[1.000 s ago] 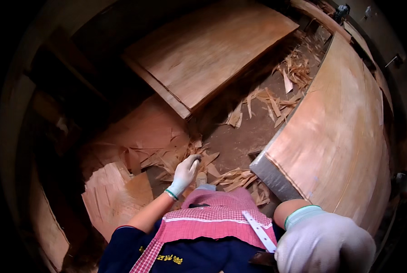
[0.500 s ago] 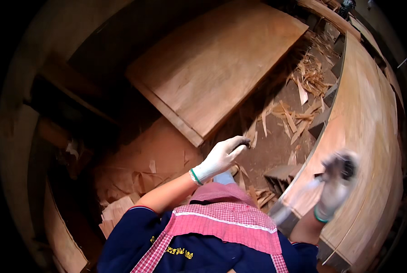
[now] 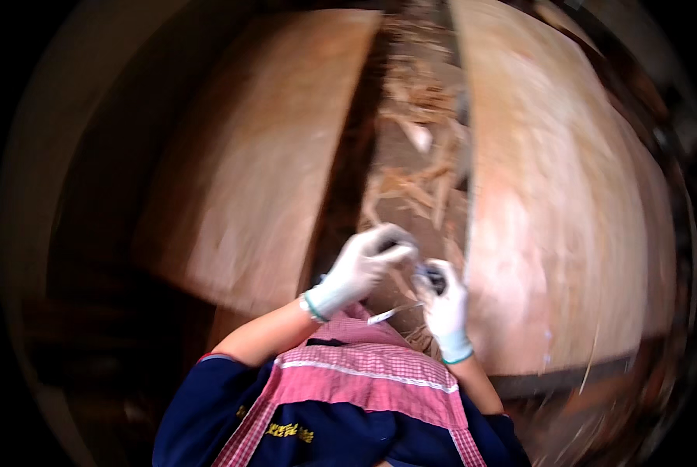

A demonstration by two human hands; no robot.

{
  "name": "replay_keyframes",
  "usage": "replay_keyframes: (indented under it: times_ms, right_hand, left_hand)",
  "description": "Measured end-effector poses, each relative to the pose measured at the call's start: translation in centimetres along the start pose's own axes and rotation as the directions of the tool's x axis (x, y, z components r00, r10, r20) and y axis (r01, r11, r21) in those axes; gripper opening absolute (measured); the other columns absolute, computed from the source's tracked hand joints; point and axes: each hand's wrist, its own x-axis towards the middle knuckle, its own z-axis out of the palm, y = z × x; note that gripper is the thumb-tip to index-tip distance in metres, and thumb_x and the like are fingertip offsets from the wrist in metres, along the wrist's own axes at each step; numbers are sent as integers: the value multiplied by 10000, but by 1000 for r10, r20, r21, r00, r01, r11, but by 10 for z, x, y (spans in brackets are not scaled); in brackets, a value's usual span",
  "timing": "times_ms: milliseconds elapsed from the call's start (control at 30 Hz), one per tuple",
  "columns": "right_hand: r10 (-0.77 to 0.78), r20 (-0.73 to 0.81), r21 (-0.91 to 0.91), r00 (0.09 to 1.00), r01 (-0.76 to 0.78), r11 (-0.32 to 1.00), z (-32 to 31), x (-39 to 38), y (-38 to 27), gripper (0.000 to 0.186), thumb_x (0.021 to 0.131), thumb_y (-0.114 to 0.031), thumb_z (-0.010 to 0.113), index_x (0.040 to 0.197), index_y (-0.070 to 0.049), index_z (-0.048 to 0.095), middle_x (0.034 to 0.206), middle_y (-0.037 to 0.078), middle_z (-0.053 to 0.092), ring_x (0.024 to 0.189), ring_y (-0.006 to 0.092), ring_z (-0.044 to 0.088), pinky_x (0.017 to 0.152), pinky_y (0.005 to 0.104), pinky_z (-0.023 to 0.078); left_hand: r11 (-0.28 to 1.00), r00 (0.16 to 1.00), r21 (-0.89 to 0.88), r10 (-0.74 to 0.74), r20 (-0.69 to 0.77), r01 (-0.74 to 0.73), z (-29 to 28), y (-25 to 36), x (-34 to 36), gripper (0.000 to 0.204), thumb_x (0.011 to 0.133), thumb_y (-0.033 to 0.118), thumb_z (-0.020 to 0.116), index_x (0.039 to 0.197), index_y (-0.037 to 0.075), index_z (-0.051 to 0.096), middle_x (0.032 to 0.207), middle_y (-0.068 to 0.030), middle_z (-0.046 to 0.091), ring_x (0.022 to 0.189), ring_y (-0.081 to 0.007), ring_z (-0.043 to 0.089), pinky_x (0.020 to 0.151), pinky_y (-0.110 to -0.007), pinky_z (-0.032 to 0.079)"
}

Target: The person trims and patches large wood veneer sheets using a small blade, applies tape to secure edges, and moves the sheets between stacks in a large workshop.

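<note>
Both my hands wear white gloves with green cuffs and meet in front of my waist. My left hand [image 3: 356,268] is curled, thumb and fingers drawn together; what they pinch, if anything, is blurred. Close by on the right, my right hand [image 3: 447,311] closes around a small dark roundish thing [image 3: 435,279], too smeared to name. A thin pale strip [image 3: 383,316] shows below, between the hands; whether it joins the dark thing I cannot tell. Beside my right hand lies a wide stack of wood veneer sheets [image 3: 551,210].
Another large veneer stack [image 3: 263,171] stands on the left. Between the stacks runs a narrow gap with wood scraps and shavings [image 3: 415,183] on the floor. My pink checked apron [image 3: 364,366] hangs just below the hands.
My view has turned toward the right stack. My right hand has come from above that stack to beside my left hand, still with the dark thing. Both stacks appear farther left in view.
</note>
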Motion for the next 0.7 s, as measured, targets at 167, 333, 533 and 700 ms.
replay_keyframes:
  times_ms: [167,333,533,700]
  right_hand:
    - [166,-114,120,980,-152,981,-40,-9,19,139,931,-79,607,1031,11,573,749,25,615,656,65,564,558,216,441]
    - [243,-328,-606,913,-401,687,-90,-48,15,139,917,-76,586,1035,-4,606,910,137,688,778,162,663,700,280,516]
    - [-173,-483,-131,858,125,983,-61,36,-45,453,919,-89,605,1319,47,442,1320,232,531,1223,278,535,1014,351,424]
    - [127,-610,217,782,10,976,-57,90,-28,284,941,-48,576,1199,31,486,997,125,629,878,139,620,783,276,506]
  left_hand:
    - [996,995,8,93,-21,-93,-3,36,75,80,932,75,568,959,10,607,840,-23,615,742,-88,571,687,-228,479]
    - [949,965,197,260,-37,-248,-8,66,135,53,930,48,569,929,6,602,835,9,601,770,-69,550,692,-207,452]
    - [827,667,290,131,733,-481,61,71,161,96,869,90,666,902,19,611,793,-109,604,721,-238,608,662,-301,493]
    - [940,757,288,-53,651,-182,93,36,221,88,934,76,607,909,-7,619,762,20,595,713,-36,523,634,-199,449]
